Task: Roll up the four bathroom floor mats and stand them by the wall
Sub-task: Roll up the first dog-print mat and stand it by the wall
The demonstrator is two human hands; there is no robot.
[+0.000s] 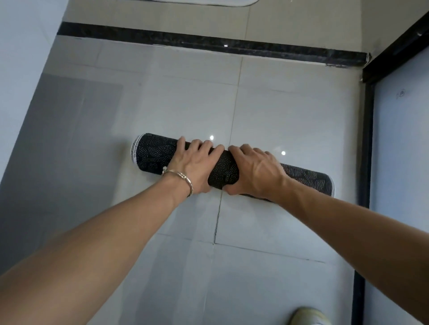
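The rolled mat [151, 150] lies on its side on the tiled floor [290, 111] at the centre of the frame. Its length runs from centre left, slightly downward, to centre right. Its outer surface is dark with a pattern of pale dots, and a white stitched edge shows at the left end.

Your left grip [193, 168] sits on the roll just left of its middle. The fingers curl over the far side and the thumb lies against the near side, so the grip clasps the mat. Your right grip [256, 172] clasps the roll the same way, just beside the left grip; the two forefingers nearly meet on top. A metal bracelet [183, 178] circles your left wrist.

A black strip [209, 44] crosses the floor in the upper part of the frame. Beyond it, at the top edge, part of a pale mat [204, 2] lies flat. A dark door frame [368, 139] runs down the right side. The toe of a shoe [306, 316] shows at lower right.
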